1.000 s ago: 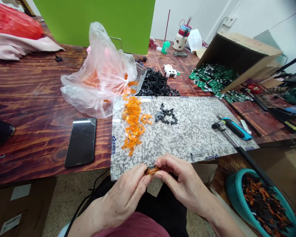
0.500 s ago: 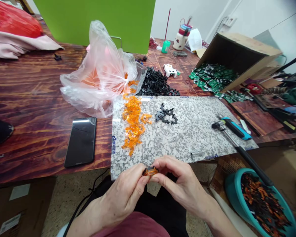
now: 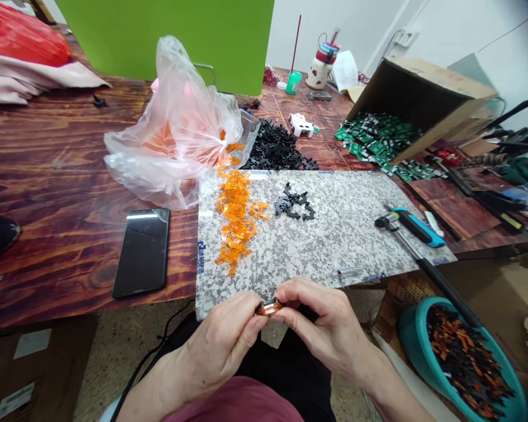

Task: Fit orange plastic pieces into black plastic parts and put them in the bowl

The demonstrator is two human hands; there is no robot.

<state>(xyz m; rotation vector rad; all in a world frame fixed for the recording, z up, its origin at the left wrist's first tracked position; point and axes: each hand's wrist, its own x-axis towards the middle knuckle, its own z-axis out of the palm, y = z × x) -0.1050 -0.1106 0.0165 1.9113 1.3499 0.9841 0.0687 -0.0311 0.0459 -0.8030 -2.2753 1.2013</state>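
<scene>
Between my two hands, close to my lap, is a small orange and black plastic piece [image 3: 268,308]. My left hand [image 3: 229,334] pinches its left end with thumb and fingers. On the other end, my right hand [image 3: 321,319] is closed with thumb below and fingertips above. Fingers cover both ends of the piece. Past my hands, a pile of clear orange plastic parts [image 3: 235,223] runs along the left of a speckled stone slab [image 3: 334,234]. A few black plastic parts [image 3: 295,202] lie near the slab's middle.
A hammer [image 3: 416,255] and a blue-handled cutter [image 3: 418,227] lie at the slab's right. A teal bucket [image 3: 411,334] holds orange and black pieces. Left are a phone [image 3: 141,252] and a plastic bag [image 3: 176,135]. Behind are a black heap [image 3: 275,146] and a box [image 3: 426,88] spilling circuit boards.
The held piece has tilted slightly, showing more of its glossy orange side. Both hands keep their grip in nearly the same place. The view has shifted a little.
</scene>
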